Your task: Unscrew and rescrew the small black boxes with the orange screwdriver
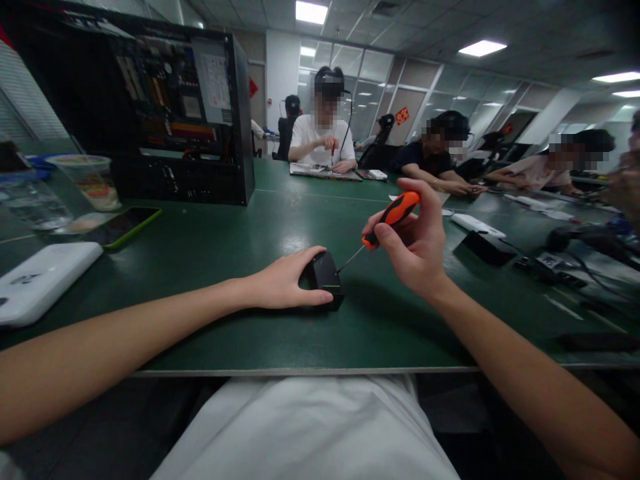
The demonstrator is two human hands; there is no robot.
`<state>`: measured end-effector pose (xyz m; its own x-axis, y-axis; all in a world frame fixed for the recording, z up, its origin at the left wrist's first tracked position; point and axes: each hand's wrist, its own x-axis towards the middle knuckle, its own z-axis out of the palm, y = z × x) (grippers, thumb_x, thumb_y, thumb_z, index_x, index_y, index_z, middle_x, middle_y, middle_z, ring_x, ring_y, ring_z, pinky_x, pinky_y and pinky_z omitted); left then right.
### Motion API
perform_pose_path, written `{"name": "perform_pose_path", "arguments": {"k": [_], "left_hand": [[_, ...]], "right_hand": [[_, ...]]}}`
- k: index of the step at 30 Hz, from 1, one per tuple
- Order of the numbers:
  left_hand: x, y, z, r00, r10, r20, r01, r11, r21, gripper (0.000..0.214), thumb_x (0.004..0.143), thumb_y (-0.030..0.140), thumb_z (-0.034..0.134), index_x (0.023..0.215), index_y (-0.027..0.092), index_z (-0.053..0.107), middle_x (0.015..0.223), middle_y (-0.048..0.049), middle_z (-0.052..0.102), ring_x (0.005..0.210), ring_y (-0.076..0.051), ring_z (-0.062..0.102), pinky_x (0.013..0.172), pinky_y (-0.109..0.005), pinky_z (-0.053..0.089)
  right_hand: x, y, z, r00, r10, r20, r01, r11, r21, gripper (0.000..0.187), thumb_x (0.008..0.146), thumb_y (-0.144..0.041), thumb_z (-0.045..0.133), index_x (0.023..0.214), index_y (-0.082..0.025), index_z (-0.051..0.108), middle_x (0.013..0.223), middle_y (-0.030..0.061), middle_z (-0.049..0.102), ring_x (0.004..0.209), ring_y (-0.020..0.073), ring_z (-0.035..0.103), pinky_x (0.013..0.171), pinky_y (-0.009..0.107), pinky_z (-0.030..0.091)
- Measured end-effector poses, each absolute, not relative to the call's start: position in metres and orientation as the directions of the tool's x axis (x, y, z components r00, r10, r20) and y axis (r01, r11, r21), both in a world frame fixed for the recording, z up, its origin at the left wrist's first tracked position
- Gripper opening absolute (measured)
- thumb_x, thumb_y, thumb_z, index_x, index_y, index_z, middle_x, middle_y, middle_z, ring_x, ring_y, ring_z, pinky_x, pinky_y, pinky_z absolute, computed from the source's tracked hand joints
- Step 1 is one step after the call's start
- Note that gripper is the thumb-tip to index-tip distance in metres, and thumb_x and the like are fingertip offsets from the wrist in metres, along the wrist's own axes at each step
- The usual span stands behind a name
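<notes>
A small black box-shaped device (327, 270) sits on the green table near its front edge. My left hand (287, 280) grips it from the left, thumb on the near side and fingers around the far side. In my right hand (417, 243) is a screwdriver (397, 210) with an orange and black handle, its fingers closed around the grip. The screwdriver slants down to the left, and its thin metal tip meets the right part of the device's top. What lies under the tip is too small to make out.
An open black computer case (185, 120) stands at the back left. Near it are a plastic cup (93, 183), a green-edged phone (125, 227) and a white device (47, 280). A black box (484, 248) and cables lie right. Several people sit across the green table (225, 347).
</notes>
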<state>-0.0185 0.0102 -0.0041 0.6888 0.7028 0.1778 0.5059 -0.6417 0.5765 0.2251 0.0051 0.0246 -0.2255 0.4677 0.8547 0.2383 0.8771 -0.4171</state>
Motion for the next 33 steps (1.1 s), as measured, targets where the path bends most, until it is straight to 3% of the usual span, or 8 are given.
{"name": "perform_pose_path", "arguments": {"k": [11,16,20,25,30,33], "left_hand": [[-0.019,0.012,-0.006,0.69,0.698,0.191,0.501,-0.652,0.569,0.094,0.081,0.067,0.068,0.153,0.015,0.036,0.153,-0.0184,0.049,0.135,-0.036,0.053,0.11,-0.045,0.045],[-0.019,0.012,-0.006,0.684,0.703,0.195,0.506,-0.65,0.567,0.097,0.08,0.068,0.068,0.154,0.014,0.036,0.153,-0.0191,0.049,0.136,-0.036,0.053,0.111,-0.046,0.044],[-0.019,0.011,-0.007,0.68,0.706,0.198,0.509,-0.649,0.566,0.096,0.08,0.068,0.068,0.153,0.015,0.037,0.151,-0.0184,0.051,0.135,-0.036,0.054,0.111,-0.046,0.044],[-0.018,0.011,-0.007,0.691,0.7,0.179,0.516,-0.651,0.557,0.098,0.081,0.068,0.067,0.155,0.012,0.034,0.153,-0.0198,0.048,0.137,-0.035,0.051,0.113,-0.046,0.042],[-0.019,0.011,-0.005,0.689,0.707,0.161,0.527,-0.64,0.559,0.099,0.081,0.069,0.066,0.155,0.012,0.033,0.155,-0.02,0.046,0.139,-0.036,0.049,0.114,-0.046,0.041],[-0.019,0.011,-0.003,0.688,0.709,0.155,0.533,-0.639,0.555,0.101,0.081,0.07,0.066,0.155,0.01,0.032,0.155,-0.0207,0.046,0.139,-0.036,0.05,0.115,-0.045,0.04]], "right_hand": [[0.225,0.008,0.026,-0.249,0.463,0.85,0.239,0.88,-0.41,0.048,0.095,-0.024,0.061,0.138,-0.032,0.039,0.087,-0.0001,0.065,0.073,0.0146,0.068,0.058,0.027,0.058],[0.234,0.021,0.038,-0.344,0.476,0.809,0.27,0.876,-0.4,0.039,0.093,-0.018,0.06,0.126,-0.03,0.043,0.083,-0.0021,0.067,0.064,0.0125,0.066,0.049,0.022,0.052],[0.235,0.033,0.058,-0.443,0.477,0.759,0.314,0.876,-0.367,0.032,0.086,-0.013,0.062,0.112,-0.026,0.049,0.082,-0.002,0.067,0.066,0.0138,0.067,0.055,0.025,0.055],[0.221,0.032,0.101,-0.704,0.492,0.512,0.288,0.857,-0.428,0.02,0.084,-0.023,0.069,0.096,-0.021,0.053,0.083,0.001,0.07,0.071,0.0151,0.067,0.059,0.026,0.054],[0.207,0.035,0.138,-0.846,0.472,0.249,0.351,0.844,-0.406,0.026,0.094,-0.038,0.062,0.08,-0.016,0.061,0.073,0.001,0.067,0.056,0.0067,0.053,0.049,0.02,0.038],[0.207,0.037,0.152,-0.862,0.487,0.142,0.43,0.85,-0.305,0.025,0.098,-0.035,0.056,0.096,-0.015,0.072,0.074,0.0008,0.068,0.055,0.0063,0.051,0.052,0.021,0.039]]}}
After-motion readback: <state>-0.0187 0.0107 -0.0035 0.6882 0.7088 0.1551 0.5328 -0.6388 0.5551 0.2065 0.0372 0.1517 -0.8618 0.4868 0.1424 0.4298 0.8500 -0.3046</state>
